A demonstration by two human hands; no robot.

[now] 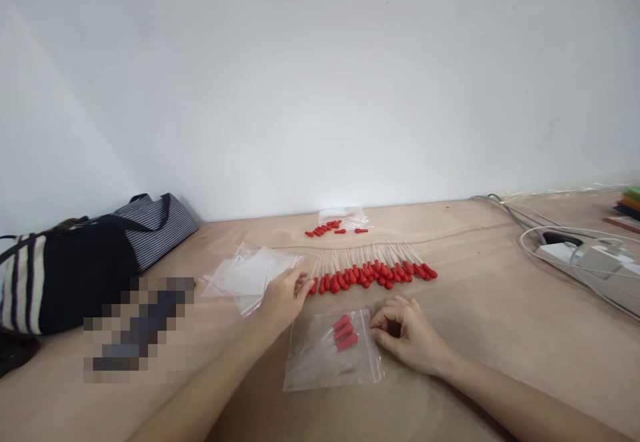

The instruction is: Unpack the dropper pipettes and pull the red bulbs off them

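Observation:
Droppers with red bulbs and clear thin stems lie in a row (373, 273) across the table, bulbs toward me. At the row's left end my left hand (286, 293) has its thumb and fingertips closed at the bulb of the leftmost dropper (313, 287). Nearer to me lies a clear zip-lock bag (320, 365), flat, with several red bulbs (345, 333) inside it. My right hand (407, 335) is curled at the bag's right, zipped edge, thumb and forefinger together on it. The palm side of the left hand is hidden.
Clear bags (245, 272) lie in a loose stack at left. Beyond the row, more red-bulbed droppers (325, 227) lie by another clear bag (343, 215) near the wall. A black striped bag (95, 262) sits far left; a white power strip (595, 262) with cables sits right.

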